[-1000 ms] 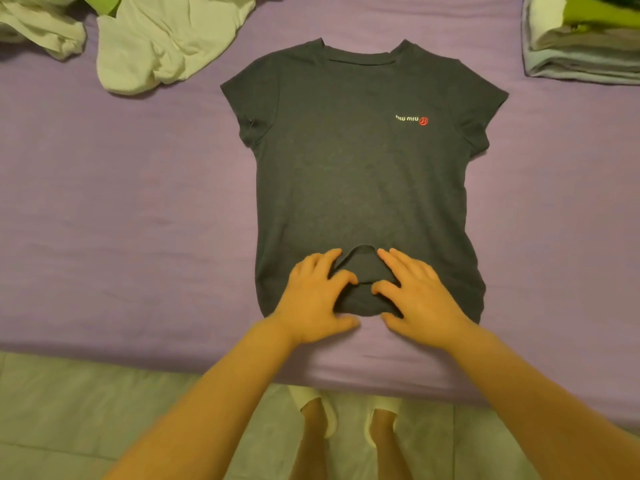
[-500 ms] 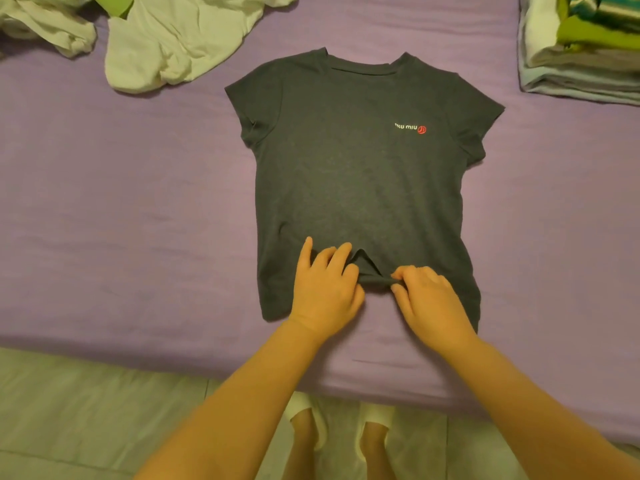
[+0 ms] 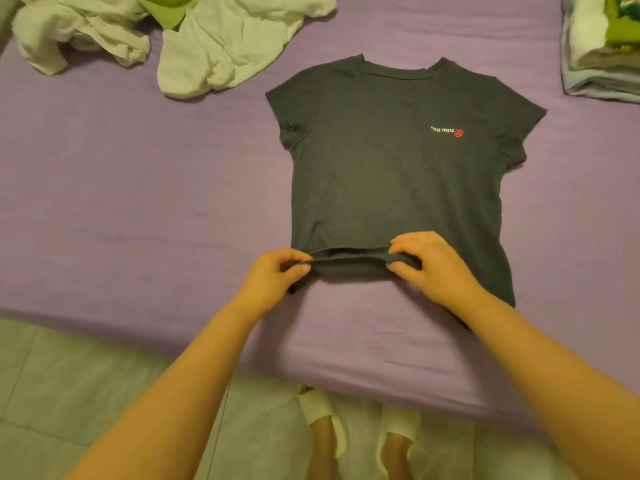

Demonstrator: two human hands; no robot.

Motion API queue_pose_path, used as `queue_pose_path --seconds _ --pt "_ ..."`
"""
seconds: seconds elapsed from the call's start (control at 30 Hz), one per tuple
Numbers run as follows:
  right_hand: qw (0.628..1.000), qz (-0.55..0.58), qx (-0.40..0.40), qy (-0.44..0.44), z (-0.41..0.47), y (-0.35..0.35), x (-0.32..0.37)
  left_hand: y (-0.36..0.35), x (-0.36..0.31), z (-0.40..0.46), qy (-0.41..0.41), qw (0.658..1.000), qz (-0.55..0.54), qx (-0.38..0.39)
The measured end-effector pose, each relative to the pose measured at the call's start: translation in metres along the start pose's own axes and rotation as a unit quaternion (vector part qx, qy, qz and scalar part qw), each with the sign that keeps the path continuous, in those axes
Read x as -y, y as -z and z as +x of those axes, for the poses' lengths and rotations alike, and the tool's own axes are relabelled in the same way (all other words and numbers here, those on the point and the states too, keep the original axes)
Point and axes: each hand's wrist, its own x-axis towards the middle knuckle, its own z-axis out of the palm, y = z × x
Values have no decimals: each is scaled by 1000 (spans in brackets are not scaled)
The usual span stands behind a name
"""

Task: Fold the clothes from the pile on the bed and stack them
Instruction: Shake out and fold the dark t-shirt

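A dark grey T-shirt [image 3: 391, 168] lies flat on the purple bed [image 3: 121, 209], collar away from me, with a small logo on its right chest. My left hand [image 3: 273, 277] pinches the bottom hem near the shirt's left side. My right hand [image 3: 429, 263] pinches the same hem further right. Between them the hem is lifted and stretched into a narrow band above the sheet. The unfolded pile [image 3: 166, 39] of white and green clothes lies at the far left. The folded stack [image 3: 602, 50] sits at the far right.
The bed's near edge runs across the lower part of the view, with a tiled floor [image 3: 69, 393] below it. My feet in white slippers [image 3: 360, 424] stand at the bed's edge.
Both hands have moved apart along the hem and raised it. One second ago they rested close together at the middle of the hem around a small bunch of cloth.
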Motion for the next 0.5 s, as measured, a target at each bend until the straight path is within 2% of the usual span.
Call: queue_pose_path --seconds 0.13,0.23,0.33,0.4,0.43,0.5 --pt "999 -1 3 -42 21 -13 3 -3 -7 26 -20 996 79 -38" --pt "998 -2 31 -49 35 -27 17 4 -9 30 -18 995 95 0" --pt "987 -99 92 -83 44 -35 25 17 -7 24 -13 989 138 50" --pt "978 -168 110 -54 42 -33 28 27 -5 17 -9 989 144 44" --pt "980 -161 109 -39 38 -30 31 33 -5 13 -10 990 133 39" --pt "991 -74 105 -43 26 -24 37 43 -7 3 -19 993 107 41"
